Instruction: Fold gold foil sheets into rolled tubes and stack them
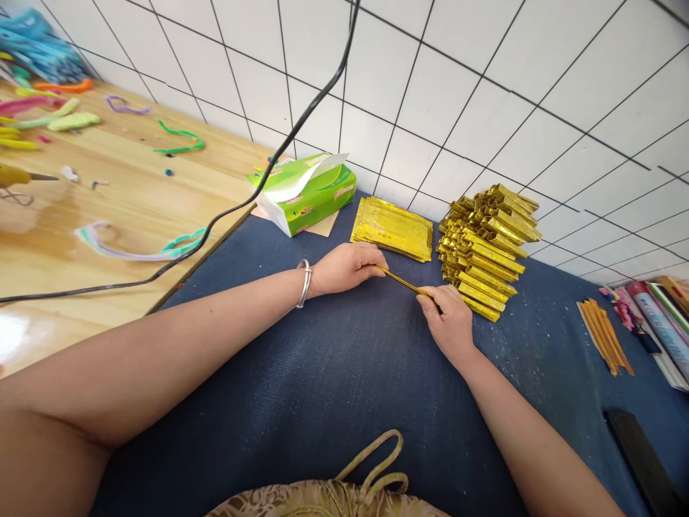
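Between my two hands a thin gold foil paper [402, 278] is stretched, seen almost edge-on. My left hand [352, 268], with a silver bangle at the wrist, pinches its left end. The fingers of my right hand [448, 318] are closed on its right end. Just behind my left hand lies a flat stack of gold foil sheets [395, 226]. Beyond my right hand stands a pile of folded gold foil pieces [487, 248], shaped like long hollow bars. Both hands are above the dark blue table surface [323, 373].
A green tissue pack [315, 190] stands near the tiled wall. A black cable [231, 212] crosses the view at left, before a wooden table [134, 165] with pipe cleaners. At right lie brown strips [606, 336], books [659, 323] and a black object [640, 452].
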Motion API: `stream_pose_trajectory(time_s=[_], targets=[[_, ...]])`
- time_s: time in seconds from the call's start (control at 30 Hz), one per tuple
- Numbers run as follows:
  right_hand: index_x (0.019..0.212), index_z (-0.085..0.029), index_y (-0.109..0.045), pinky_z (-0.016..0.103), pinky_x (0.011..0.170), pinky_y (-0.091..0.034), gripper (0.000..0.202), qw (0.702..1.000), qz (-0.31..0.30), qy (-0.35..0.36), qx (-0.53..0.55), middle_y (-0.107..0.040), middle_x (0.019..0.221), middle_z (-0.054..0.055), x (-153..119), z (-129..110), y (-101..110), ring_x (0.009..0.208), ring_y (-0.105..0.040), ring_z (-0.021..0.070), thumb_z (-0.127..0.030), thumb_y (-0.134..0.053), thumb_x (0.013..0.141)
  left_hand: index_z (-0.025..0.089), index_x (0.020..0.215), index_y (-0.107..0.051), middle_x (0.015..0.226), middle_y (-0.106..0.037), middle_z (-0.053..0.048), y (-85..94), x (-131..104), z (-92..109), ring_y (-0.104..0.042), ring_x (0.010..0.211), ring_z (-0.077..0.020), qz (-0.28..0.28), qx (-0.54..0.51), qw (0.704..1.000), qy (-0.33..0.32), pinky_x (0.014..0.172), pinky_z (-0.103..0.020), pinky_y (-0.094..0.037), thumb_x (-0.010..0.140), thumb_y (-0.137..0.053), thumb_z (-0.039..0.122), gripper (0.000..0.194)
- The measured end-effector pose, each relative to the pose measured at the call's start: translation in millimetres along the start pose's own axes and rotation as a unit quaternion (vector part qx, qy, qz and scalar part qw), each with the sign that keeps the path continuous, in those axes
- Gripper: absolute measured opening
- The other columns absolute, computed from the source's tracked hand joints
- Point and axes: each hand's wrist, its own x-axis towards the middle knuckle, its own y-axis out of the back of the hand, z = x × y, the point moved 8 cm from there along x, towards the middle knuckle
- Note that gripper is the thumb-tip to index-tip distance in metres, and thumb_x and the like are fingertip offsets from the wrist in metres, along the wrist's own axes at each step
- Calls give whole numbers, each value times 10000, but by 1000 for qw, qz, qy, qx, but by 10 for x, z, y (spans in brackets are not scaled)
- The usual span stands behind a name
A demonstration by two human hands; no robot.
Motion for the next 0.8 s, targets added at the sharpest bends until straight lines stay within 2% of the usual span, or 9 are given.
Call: stream_pose_trajectory(time_s=[0.27,0.53,0.8], targets=[[907,-222,-620,340,756,-429,122,999,21,-19,15,-629,815,27,3,1,67,771,-543,175,-275,-515,872,156,779,-640,786,-624,-9,122,3,-82,-558,769,-103,62,-70,995,28,748,-231,-435,797,-619,283,130],[948,-221,-589,331,724,-457,136,996,60,-51,32,-593,808,25,-38,58,126,749,-552,170,-299,-549,844,155,757,-640,774,-626,-16,114,11,-84,-559,754,-103,55,-84,994,35,738,-243,-446,794,-616,327,178],[927,-214,-579,339,755,-441,104,999,36,-4,6,-605,818,36,-34,-45,91,783,-544,180,-271,-539,851,160,769,-647,781,-623,-11,87,7,-183,-563,764,-103,66,-89,993,42,745,-241,-444,785,-628,282,124]])
